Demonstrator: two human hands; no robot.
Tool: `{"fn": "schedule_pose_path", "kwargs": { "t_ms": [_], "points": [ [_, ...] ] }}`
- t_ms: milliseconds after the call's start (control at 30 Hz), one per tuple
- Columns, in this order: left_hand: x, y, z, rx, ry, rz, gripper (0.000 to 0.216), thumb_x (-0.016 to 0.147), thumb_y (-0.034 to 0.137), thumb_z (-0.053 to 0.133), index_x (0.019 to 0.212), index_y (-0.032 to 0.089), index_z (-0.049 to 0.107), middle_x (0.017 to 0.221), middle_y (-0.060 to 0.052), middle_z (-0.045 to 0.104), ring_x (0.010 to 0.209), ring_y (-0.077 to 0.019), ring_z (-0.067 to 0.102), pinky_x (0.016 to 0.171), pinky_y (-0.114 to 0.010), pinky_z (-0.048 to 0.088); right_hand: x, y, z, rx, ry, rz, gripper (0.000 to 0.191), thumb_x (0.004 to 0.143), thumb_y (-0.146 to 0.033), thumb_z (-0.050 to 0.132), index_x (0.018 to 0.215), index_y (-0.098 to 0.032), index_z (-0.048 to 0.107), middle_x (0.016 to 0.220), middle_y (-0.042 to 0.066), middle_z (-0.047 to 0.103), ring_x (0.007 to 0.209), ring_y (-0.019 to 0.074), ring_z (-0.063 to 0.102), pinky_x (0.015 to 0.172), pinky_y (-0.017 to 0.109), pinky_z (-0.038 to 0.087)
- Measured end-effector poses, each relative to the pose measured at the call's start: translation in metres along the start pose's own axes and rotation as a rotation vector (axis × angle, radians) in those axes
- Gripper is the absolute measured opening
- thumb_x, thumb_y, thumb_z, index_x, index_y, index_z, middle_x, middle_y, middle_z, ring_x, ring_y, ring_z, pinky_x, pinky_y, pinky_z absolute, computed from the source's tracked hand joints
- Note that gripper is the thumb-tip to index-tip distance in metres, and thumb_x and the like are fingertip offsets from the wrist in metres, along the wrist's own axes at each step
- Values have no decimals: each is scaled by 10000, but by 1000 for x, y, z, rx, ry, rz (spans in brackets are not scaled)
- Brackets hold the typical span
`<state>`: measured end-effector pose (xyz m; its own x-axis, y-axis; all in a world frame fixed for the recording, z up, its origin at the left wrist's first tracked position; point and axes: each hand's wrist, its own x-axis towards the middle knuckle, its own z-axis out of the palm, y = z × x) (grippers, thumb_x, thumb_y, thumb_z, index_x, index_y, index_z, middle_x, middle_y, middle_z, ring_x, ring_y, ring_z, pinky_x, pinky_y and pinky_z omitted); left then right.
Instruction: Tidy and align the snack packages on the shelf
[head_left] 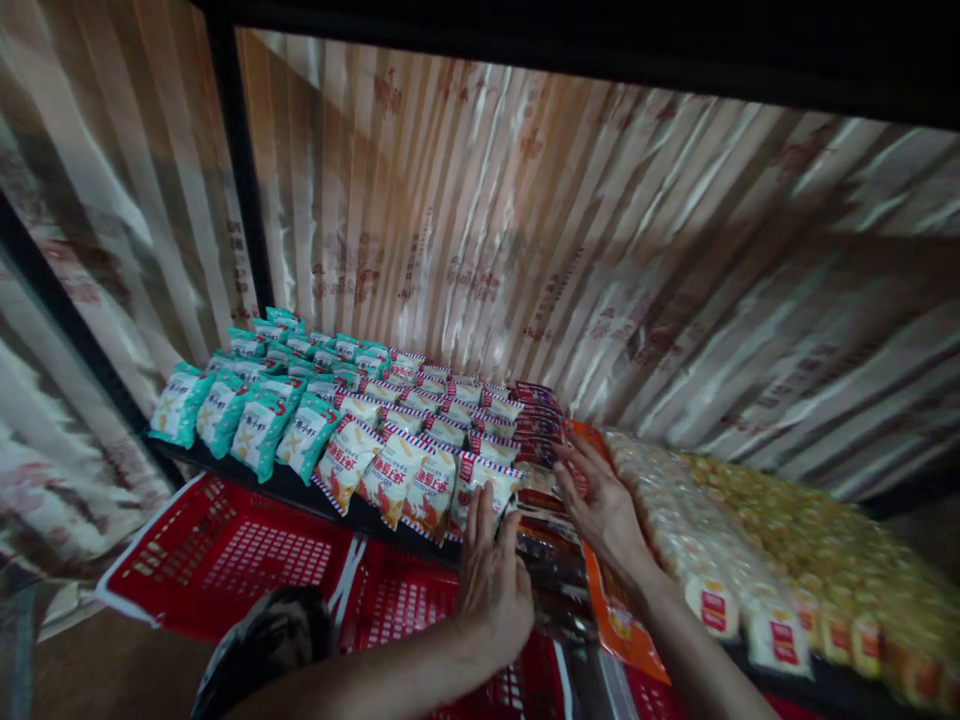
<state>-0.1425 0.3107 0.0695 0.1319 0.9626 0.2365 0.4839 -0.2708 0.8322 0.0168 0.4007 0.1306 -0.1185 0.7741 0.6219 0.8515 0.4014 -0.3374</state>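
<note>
A pleated, glossy beige curtain with faded red print fills the background from 9 to 3 o'clock behind a black metal shelf frame. A dark shelf board carries rows of snack packets. At 4 o'clock lie rows of clear-wrapped pale and yellow biscuit packs. At 7 o'clock, below the shelf, sits a red perforated plastic basket. At 9 o'clock stand teal foil snack bags; just beside them, toward centre, stand white snack bags with red and orange print. Between the white bags and the biscuit packs runs a column of dark red flat packets, with an orange packet edge along its right side.

The left hand stands at 6 o'clock, fingers straight and together, palm pressed flat against the side of the nearest white bag; it grips nothing. The right hand lies at 5 o'clock, fingers spread and loosely curved, resting on the dark red packets; whether it grasps one cannot be told.
</note>
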Motion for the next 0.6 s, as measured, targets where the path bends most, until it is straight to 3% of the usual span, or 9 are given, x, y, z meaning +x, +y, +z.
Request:
{"fn": "schedule_pose_path", "kwargs": {
  "t_ms": [233,367,600],
  "points": [
    [-1,-11,-33,-217,-49,-342,478,804,50,440,1255,171,544,1544,-69,267,1437,-203,166,1180,-362,155,-49,-45,-7,-4,12,59,380,896,-440,449,1115,-221,668,1335,101,574,1188,237,583,998,406,498],
    [-11,-13,-54,-251,-97,-398,397,821,110,456,1193,158,584,1512,-105,325,1411,-219,257,1136,-337,264,-77,-68,-11,-7,17,87,391,891,-452,453,1133,-223,657,1326,103,584,1195,244,579,979,410,514],
    [-45,-28,-97,-292,-143,-446,340,830,126,432,1121,150,607,1485,-119,358,1390,-185,299,1133,-306,234,-111,-115,-13,36,8,168,408,877,-453,459,1105,-189,671,1251,125,635,1184,264,586,971,456,513]
  ]
}}
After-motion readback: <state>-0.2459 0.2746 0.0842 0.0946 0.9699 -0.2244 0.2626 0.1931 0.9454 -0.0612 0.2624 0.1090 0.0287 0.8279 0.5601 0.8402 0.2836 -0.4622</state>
